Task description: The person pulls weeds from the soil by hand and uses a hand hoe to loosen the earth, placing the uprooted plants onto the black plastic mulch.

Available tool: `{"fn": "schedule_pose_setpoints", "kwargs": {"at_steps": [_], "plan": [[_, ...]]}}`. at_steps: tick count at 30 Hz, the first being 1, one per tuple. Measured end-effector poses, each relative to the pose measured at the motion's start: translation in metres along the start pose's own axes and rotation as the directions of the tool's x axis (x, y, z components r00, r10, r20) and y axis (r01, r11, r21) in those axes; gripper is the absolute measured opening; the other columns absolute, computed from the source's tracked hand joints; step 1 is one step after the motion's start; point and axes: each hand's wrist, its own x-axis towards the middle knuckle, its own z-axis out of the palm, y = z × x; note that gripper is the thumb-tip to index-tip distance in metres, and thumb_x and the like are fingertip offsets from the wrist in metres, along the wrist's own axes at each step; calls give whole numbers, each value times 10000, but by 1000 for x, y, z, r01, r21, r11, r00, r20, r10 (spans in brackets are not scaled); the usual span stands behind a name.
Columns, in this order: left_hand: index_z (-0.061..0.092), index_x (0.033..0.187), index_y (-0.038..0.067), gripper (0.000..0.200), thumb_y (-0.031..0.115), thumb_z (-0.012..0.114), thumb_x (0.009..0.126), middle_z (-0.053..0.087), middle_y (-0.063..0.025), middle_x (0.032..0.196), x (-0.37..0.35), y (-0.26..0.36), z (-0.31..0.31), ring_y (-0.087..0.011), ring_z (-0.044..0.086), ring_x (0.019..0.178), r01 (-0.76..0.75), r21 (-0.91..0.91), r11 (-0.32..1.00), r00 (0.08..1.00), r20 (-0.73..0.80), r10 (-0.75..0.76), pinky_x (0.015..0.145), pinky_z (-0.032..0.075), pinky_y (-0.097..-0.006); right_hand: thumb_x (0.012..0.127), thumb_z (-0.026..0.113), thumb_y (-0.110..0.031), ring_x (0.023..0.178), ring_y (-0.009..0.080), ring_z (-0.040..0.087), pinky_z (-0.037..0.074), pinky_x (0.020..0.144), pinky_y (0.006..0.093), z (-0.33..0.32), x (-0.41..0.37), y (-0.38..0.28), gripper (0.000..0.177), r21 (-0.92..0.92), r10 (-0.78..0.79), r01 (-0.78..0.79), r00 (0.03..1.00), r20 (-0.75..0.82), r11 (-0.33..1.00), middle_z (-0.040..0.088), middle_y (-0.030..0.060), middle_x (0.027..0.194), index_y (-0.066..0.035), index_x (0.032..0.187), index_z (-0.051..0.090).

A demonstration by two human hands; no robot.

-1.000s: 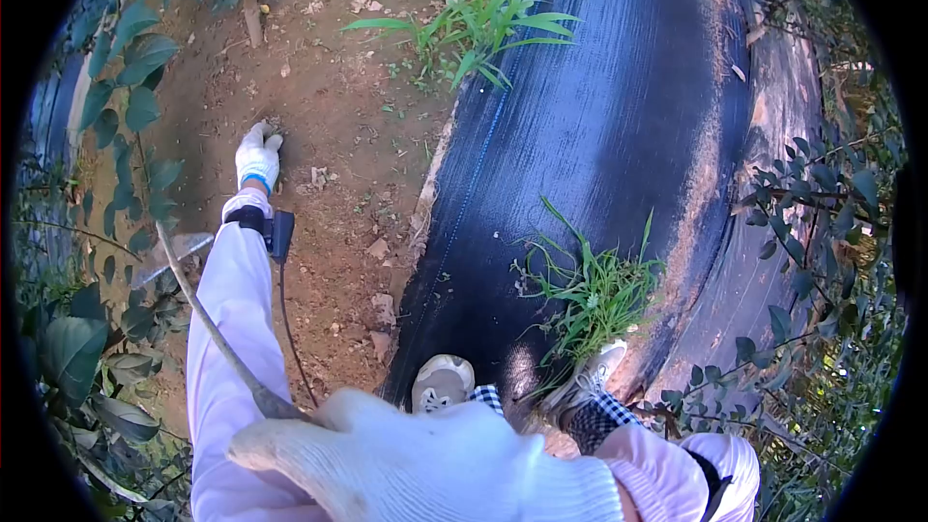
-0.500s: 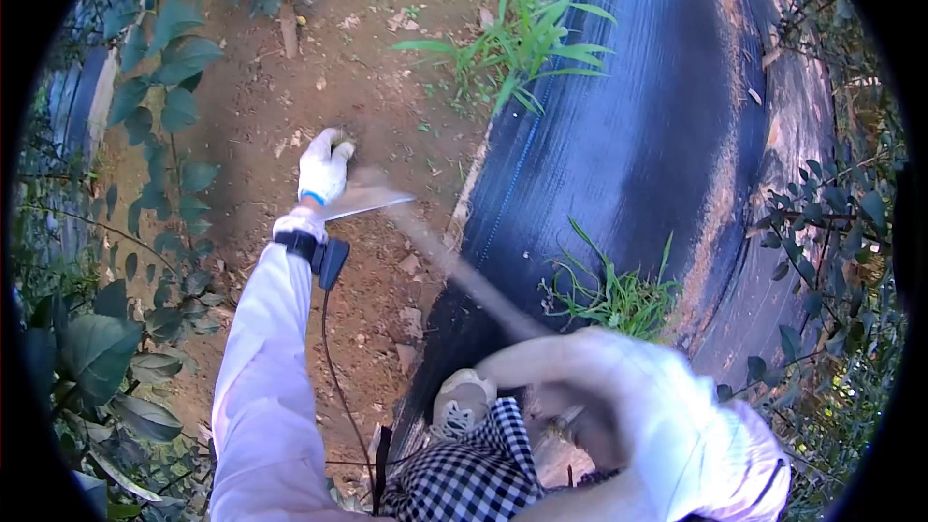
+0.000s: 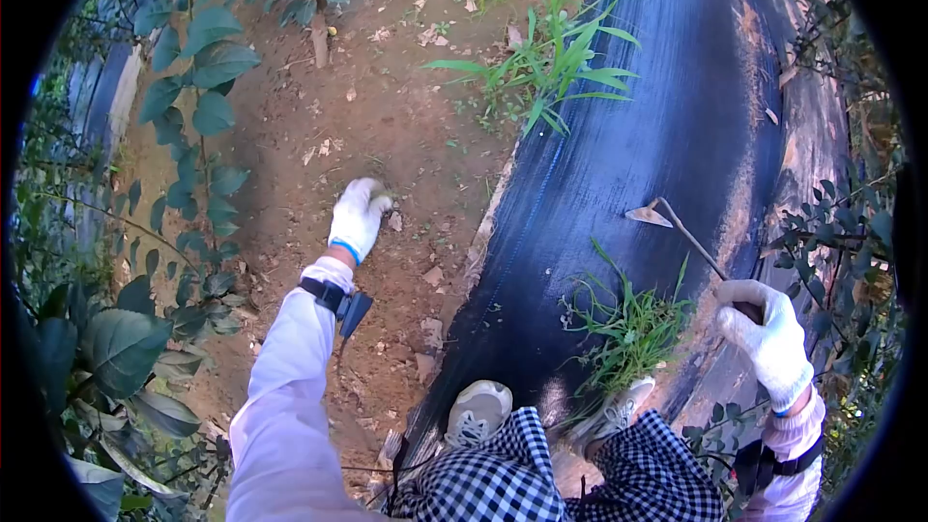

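My right hand (image 3: 768, 333), in a white knit glove, is closed around the handle of a hand hoe (image 3: 691, 238). The hoe's thin neck bends to a small pointed metal blade, which is over the black plastic sheet (image 3: 638, 135). My left hand (image 3: 358, 217), gloved the same way, is over the bare brown soil (image 3: 290, 126) with its fingers curled together. Whatever is in those fingers, if anything, is too small or hidden to make out. A clump of grass (image 3: 633, 329) grows at the sheet between my right hand and my shoes.
Taller grass (image 3: 565, 53) leans over the sheet's far left edge. A leafy branch (image 3: 203, 116) hangs along the left, and bushes (image 3: 822, 222) crowd the right side. My shoe (image 3: 478, 411) stands on the sheet's near edge. A thin trunk (image 3: 319, 34) rises from the soil ahead.
My right hand has swung from near my legs out to the right with the hoe, whose blade left the soil beside my left hand. The left hand appears lower and further right.
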Motion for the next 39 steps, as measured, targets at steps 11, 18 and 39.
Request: {"fn": "schedule_pose_setpoints", "kwargs": {"at_steps": [11,18,39], "plan": [[614,1065,78,269,130,648,803,602,-194,1020,10,-1,0,-391,597,989,-54,43,998,997,-54,56,876,489,-421,820,705,-132,813,105,630,498,762,245,-8,12,-8,259,-83,-8,3,998,-56,997,691,66,898,27,1023,685],[589,1128,93,317,92,630,813,573,-158,1140,37,26,7,-372,552,1107,-358,428,830,913,347,215,898,497,-427,825,709,-175,792,97,613,494,732,246,-10,16,-10,278,-107,-17,9,997,-70,994,687,63,879,25,1017,687],[564,1132,109,391,240,709,793,547,-161,1108,-13,44,5,-387,565,1041,-367,159,916,869,409,277,870,491,-463,828,737,-157,810,106,599,499,760,258,-19,23,8,301,-48,3,-9,992,-128,999,674,67,927,38,1041,650]]}}
